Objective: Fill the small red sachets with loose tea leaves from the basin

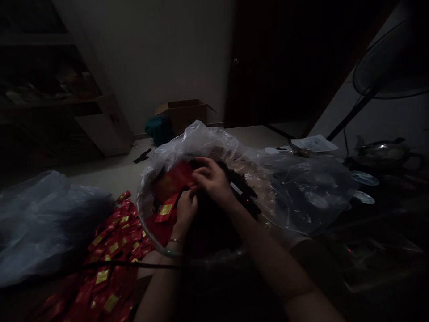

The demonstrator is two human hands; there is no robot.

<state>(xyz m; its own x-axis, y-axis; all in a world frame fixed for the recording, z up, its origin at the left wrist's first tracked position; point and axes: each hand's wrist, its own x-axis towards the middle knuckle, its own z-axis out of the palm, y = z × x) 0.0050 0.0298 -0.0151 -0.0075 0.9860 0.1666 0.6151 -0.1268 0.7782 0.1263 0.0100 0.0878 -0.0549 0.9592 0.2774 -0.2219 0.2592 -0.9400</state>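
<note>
Right hand [212,178] is half-curled, big red bag [172,179] just left of it; left hand [187,208] is curled beside a yellow-labelled packet [166,209]. Can't tell if either's gripping.

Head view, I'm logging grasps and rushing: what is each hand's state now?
Left hand: curled beside a small, flat red packet with yellow label; grip unclear.
Right hand: partly curled at the larger, flat, dark-red piece; grip unclear.
</note>
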